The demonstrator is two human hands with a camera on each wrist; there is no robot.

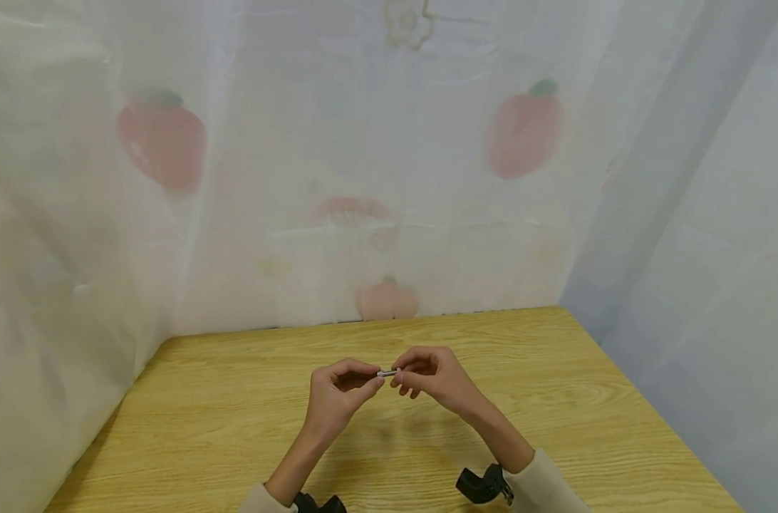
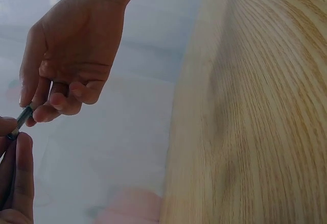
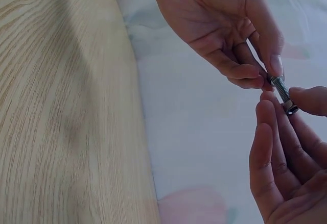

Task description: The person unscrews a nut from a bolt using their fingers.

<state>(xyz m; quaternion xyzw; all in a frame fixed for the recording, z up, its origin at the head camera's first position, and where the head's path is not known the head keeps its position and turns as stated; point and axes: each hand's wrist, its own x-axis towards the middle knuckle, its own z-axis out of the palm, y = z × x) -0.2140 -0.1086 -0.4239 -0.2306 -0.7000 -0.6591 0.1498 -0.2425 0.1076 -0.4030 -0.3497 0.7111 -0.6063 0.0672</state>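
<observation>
A small silver threaded bolt [image 1: 387, 372] is held in the air above the table, spanning the gap between both hands. My left hand [image 1: 333, 399] pinches one end between thumb and fingertips. At the other end, my right hand [image 1: 445, 379] holds the bolt between thumb and fingers. In the right wrist view, the bolt [image 3: 281, 91] shows its threads and a wider end beside the right thumb; whether that is its head or a nut I cannot tell. Fingertips cover part of the left end in the left wrist view, where threads of the bolt [image 2: 23, 117] also show.
Beneath the hands is a wood-grain table [image 1: 235, 427]. A pale curtain [image 1: 286, 142] with strawberry prints hangs behind it and along both sides. Black wrist mounts [image 1: 481, 484] sit at the cuffs of the light sleeves [image 1: 543, 484].
</observation>
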